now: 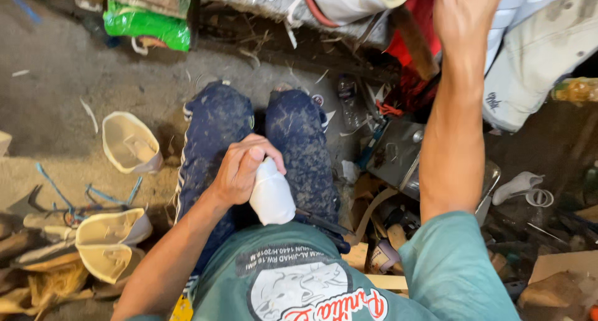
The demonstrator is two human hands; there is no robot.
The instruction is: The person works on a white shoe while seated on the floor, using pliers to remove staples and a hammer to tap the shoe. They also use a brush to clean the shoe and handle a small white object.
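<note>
Knees (pixel 261 134) as landmark. Right hand (pixel 464 13) reaches far beyond them toward piled white pieces (pixel 529 72); fingers cut off by the frame, state cannot be told. Left hand (pixel 240 171) sits just above the knees, fingers wrapped around a white shoe upper (pixel 272 196). Upper looks light, soft, pliable; grip best mid-body.

White shoe piece (pixel 272 198); dusty navy trousers (pixel 218 128); green bag (pixel 147 23).

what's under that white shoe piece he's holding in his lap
Under the white shoe piece, gripped by the left hand, lie dusty dark blue trousers and the green shirt. Its covered underside is hidden.
</note>
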